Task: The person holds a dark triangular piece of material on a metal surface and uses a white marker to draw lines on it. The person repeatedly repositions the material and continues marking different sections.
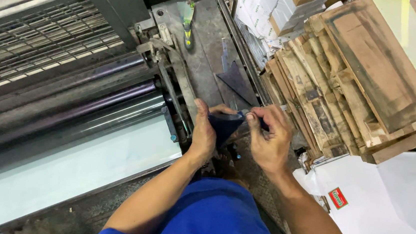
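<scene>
Pinching a dark blue cloth (224, 126), both hands' fingers (250, 118) clamped on it, press rollers (68, 105) left, wooden pallets (331, 82) right

a large printing machine (69, 100) fills the left half of the frame, its dark glossy rollers (64, 94) running on a slant from lower left toward the centre. above them, in the upper left, sits a grey metal grille guard (29, 41). a pale sheet bed (63, 169) spreads across the lower left. a grimy steel side plate (209, 47) climbs the upper middle. stacked wooden pallets (351, 79) crowd the upper right, with white cartons (272, 9) behind them at the top. white paper wrapping (386, 198) lies in the lower right. a dark, textured floor (73, 218) shows along the bottom. the light is even and soft.
</scene>
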